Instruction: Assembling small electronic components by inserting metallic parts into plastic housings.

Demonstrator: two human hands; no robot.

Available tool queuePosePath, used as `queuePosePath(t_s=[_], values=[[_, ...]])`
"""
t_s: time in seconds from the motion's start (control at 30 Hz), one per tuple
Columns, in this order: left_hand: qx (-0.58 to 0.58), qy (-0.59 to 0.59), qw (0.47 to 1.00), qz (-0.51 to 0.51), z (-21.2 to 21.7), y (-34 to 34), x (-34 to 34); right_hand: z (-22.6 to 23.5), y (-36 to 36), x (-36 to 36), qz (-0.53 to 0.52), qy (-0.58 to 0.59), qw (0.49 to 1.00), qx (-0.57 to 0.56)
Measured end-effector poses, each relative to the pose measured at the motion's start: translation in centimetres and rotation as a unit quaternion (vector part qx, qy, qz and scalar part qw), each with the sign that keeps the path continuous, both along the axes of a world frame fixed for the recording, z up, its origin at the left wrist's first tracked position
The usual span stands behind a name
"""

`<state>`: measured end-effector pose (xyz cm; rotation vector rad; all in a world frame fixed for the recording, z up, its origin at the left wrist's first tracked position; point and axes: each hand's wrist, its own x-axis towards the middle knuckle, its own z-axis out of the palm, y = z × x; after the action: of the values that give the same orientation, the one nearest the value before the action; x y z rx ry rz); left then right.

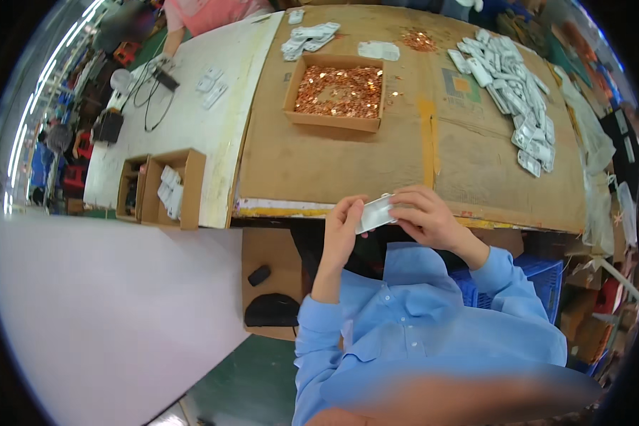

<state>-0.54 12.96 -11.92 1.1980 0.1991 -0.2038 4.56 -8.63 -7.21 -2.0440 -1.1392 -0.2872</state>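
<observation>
A pale, flat rectangular casing [374, 215] with a smooth face and small loops at its far end is held up just off the table's front edge. My left hand [341, 228] grips its left end, thumb along the near side. The fingers of my right hand [427, 219] are bent over its right end and hide part of it. Beyond my hands stands a shallow cardboard box [332, 123] filled with small shiny copper-coloured pieces [318, 91]. A heap of similar white casings [508, 78] lies at the right of the table.
Cardboard [319, 167] covers the table. More white casings [309, 39] and loose copper pieces [419, 40] lie at the back. On the left, a white table [224, 142] bears an open carton [192, 188], cables and a co-worker's arm [174, 42]. A blue crate [547, 284] stands low at my right.
</observation>
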Motion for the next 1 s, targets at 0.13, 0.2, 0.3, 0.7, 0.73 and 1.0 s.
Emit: queuePosePath(t_s=[0.13, 0.2, 0.3, 0.7, 0.73, 1.0], values=[[-0.080, 0.033, 0.981, 0.173, -1.1, -0.3, -4.2, 1.2, 2.9, 1.1, 0.073, 0.055, 0.996, -0.010], [-0.111, 0.030, 0.974, 0.195, -1.9, 0.0, -6.1, 1.5, 3.9, 5.8, 0.038, -0.022, 0.998, -0.041], [-0.181, 0.012, 0.956, 0.231, -2.6, 0.4, -8.0, 3.2, 7.5, 14.7, -0.058, 0.008, 0.991, -0.123], [-0.229, 0.028, 0.960, 0.157, -3.4, 1.2, -6.2, -1.2, 14.2, 28.4, 0.056, -0.255, 0.839, -0.477], [-0.229, 0.034, 0.961, 0.152, -3.6, 1.3, -6.0, -1.3, 14.2, 28.4, 0.068, -0.277, 0.835, -0.470], [-0.209, 0.041, 0.966, 0.148, -3.7, 1.9, -5.0, -1.9, 15.0, 29.0, 0.096, -0.316, 0.802, -0.498]])
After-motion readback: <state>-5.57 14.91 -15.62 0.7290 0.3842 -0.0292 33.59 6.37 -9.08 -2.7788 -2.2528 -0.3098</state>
